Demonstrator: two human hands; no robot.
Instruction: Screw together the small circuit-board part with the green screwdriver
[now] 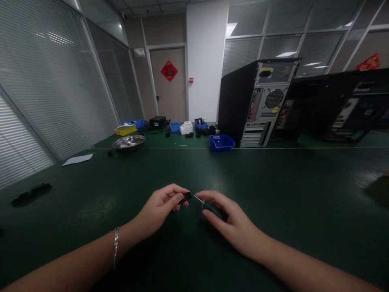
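In the middle of the head view, my left hand [162,207] pinches a small black part [186,197] between thumb and fingers. The part is too small and dark to tell its kind. My right hand [229,215] is closed round the dark green handle of a screwdriver [211,209]. Its thin metal shaft slants up and left, with the tip close to the black part; whether the two touch I cannot tell. Both hands are held over the dark green table [133,174].
Far left lie dark objects [32,194] and a white sheet [77,159]. A metal bowl [129,142], a yellow tray [125,129], a black box [158,121] and a white device [186,128] stand farther back. A blue bin [221,142] sits beside a computer tower [258,103].
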